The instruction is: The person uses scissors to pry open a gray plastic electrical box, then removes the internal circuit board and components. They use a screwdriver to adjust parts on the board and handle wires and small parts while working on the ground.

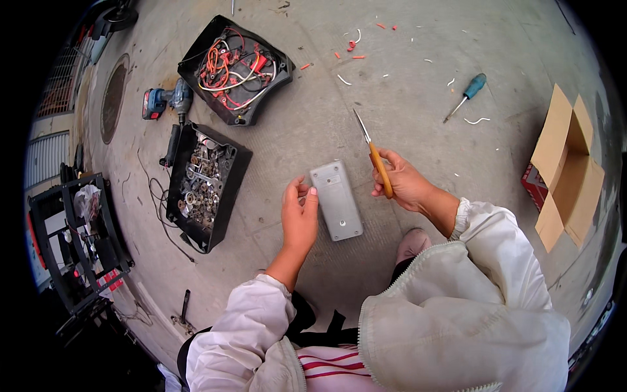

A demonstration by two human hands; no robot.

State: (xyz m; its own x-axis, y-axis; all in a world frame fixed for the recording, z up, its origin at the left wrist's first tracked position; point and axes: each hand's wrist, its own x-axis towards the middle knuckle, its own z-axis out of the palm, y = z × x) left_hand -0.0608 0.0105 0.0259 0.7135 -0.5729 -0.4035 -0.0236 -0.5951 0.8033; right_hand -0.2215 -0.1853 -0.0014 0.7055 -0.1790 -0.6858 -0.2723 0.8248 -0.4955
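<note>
Over grey concrete floor (411, 121), the right hand (413, 185) is clamped on an orange-handled pointed metal tool (381, 171), the grey rectangular plastic box (336, 202) left of it, long axis running forward, nearer the left hand (300, 214), whose grip I can't tell.

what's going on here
A person holds an orange-handled tool in the right hand, pointing away over the floor. The left hand is at the left edge of a grey box lying on the floor; whether it touches is unclear. Beyond, to the left, are a bin of metal parts and a tray of wires. A screwdriver lies to the right.
</note>
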